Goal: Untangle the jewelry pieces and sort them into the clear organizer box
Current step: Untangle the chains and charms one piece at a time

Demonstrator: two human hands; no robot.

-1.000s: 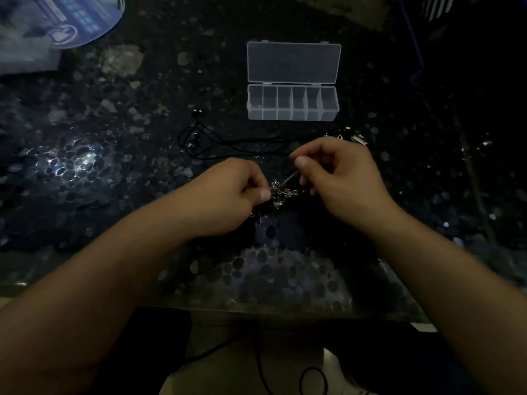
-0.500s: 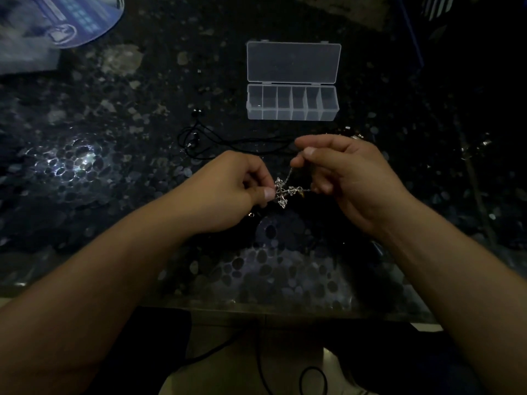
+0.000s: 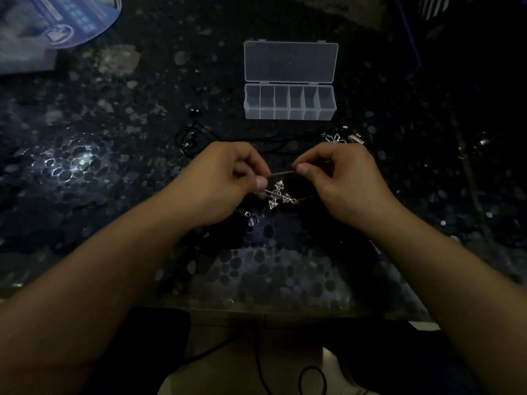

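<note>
The scene is dim, and much of it is hard to read against the dark, pebble-patterned table [image 3: 85,166]. Both hands work close together near the middle of the table's near half. The left hand [image 3: 225,183] has its fingers curled, thumb and forefinger pinching one end of a short taut stretch of thin chain [image 3: 282,173]; the right hand [image 3: 345,181] pinches the other end between thumb and forefinger, its remaining fingers folded under so that what they hold, if anything, is hidden. A silver cross pendant [image 3: 278,195] hangs just below that stretch, between the two hands, with a second strand running from it toward the underside of the right hand; where that strand ends cannot be made out. A small bit of chain or clasp [image 3: 243,212] shows below the left hand, mostly covered by it. The clear organizer box [image 3: 289,104] lies farther back on the table, well apart from the hands, its lid [image 3: 291,62] open flat behind it; its six compartments look bare, though the light is too poor to be sure. A black cord [image 3: 191,138] loops on the table left of the box and runs behind the left hand. More silver pieces [image 3: 338,138] lie just beyond the right hand, partly hidden by it. A blue disc [image 3: 77,21] is cut off at the top left corner.
</note>
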